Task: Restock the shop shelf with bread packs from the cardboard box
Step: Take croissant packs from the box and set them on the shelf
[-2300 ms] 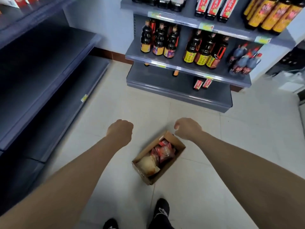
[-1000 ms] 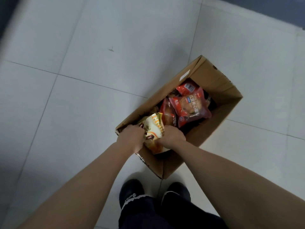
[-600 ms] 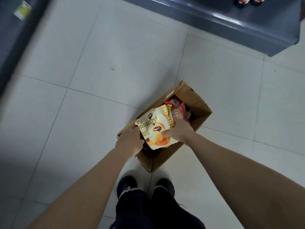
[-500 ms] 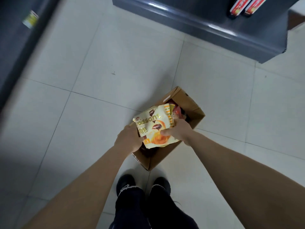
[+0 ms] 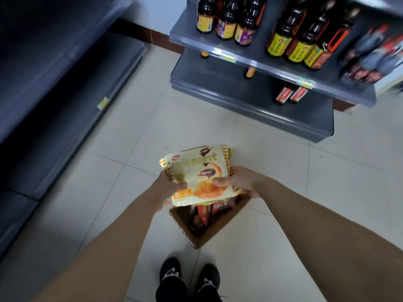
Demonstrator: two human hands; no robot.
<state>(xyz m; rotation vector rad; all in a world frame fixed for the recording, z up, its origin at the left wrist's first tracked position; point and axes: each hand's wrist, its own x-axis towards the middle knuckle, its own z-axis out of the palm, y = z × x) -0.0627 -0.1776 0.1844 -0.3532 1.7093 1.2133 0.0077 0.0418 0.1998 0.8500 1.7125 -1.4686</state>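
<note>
2 hands (image 5: 238,182) grip croissant pack (image 5: 196,168) — face up, top fwd.

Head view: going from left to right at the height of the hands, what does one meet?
Dark shelf unit → left hand → croissant pack → right hand.
</note>
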